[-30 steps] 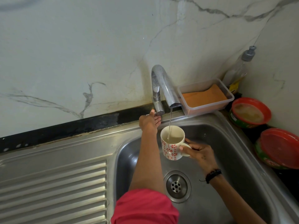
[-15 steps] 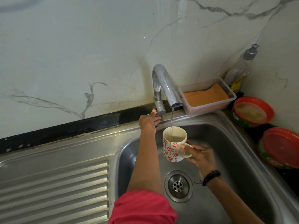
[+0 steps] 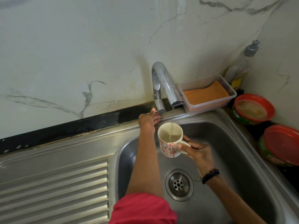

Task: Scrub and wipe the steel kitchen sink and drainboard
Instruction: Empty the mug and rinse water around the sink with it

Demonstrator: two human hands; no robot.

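A steel sink (image 3: pixel 234 143) with a round drain (image 3: pixel 178 184) lies below me, and its ribbed drainboard (image 3: pixel 53 188) stretches to the left. A chrome tap (image 3: pixel 163 83) runs a thin stream into a white mug with red flowers (image 3: pixel 169 141). My right hand (image 3: pixel 196 151) grips the mug by its handle, holding it upright over the basin. My left hand (image 3: pixel 148 121) reaches to the tap's base, fingers extended and touching the handle knob (image 3: pixel 159 107); the fingertips are partly hidden.
A clear plastic tub with an orange sponge (image 3: pixel 207 94) sits on the sink's back rim by the tap. A pump bottle (image 3: pixel 242 65) stands in the corner. Two red-rimmed round containers (image 3: pixel 254 109) (image 3: pixel 281 144) rest on the dark counter at right.
The mug has filled a little more under the stream. Both hands stay in almost the same place.
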